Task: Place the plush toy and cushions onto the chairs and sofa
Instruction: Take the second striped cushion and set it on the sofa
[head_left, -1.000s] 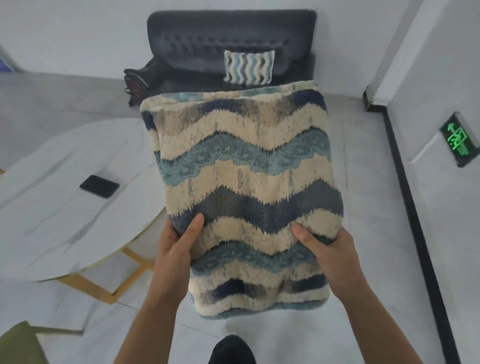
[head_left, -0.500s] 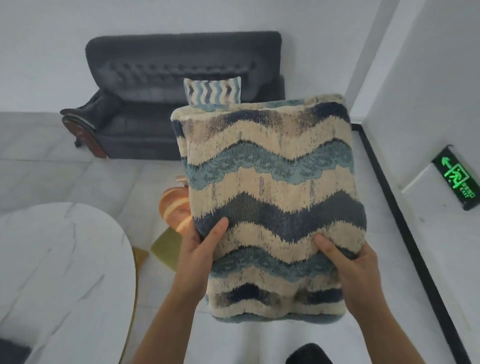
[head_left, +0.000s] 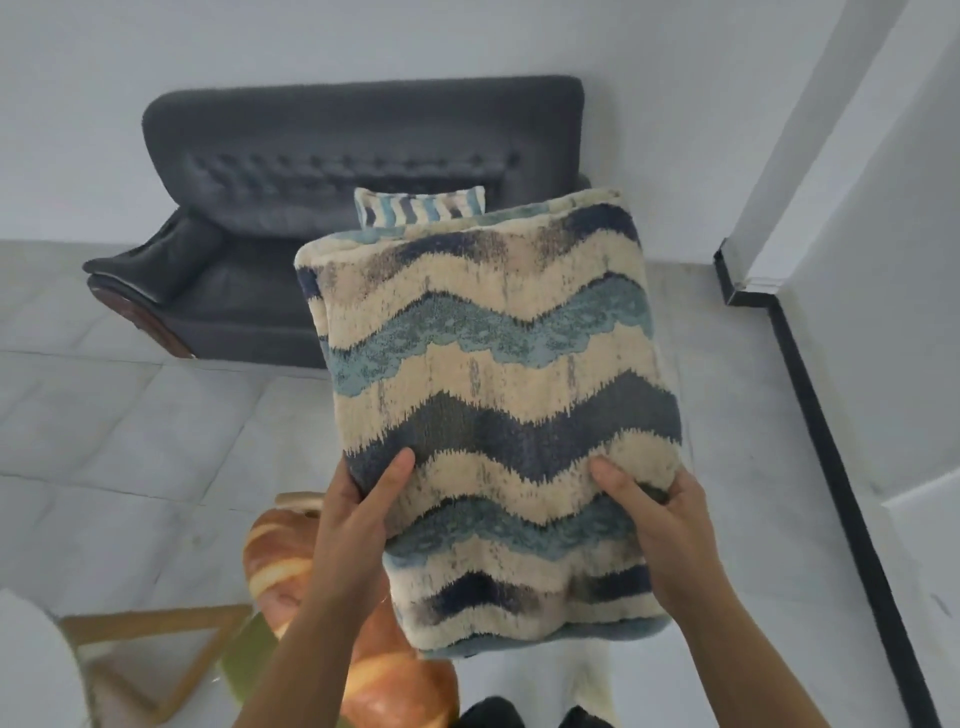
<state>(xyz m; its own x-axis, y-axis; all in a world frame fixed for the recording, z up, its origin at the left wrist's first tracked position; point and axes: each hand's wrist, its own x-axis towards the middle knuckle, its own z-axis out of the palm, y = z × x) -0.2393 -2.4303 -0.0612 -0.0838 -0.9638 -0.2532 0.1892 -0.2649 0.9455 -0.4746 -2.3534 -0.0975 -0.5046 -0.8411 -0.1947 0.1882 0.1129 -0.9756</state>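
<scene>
Both hands, left hand (head_left: 358, 525) and right hand (head_left: 670, 535), grip the cushion (head_left: 493, 395), thumbs on top, fingers hidden beneath.

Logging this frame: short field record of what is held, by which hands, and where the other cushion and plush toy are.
held: wavy-striped cushion, off the floor
left hand: grips its lower left edge, thumb on top
right hand: grips its lower right edge, thumb on top
sofa: dark, at the wall; small striped cushion against its backrest
plush toy: bread-shaped, below the left arm, partly hidden
</scene>
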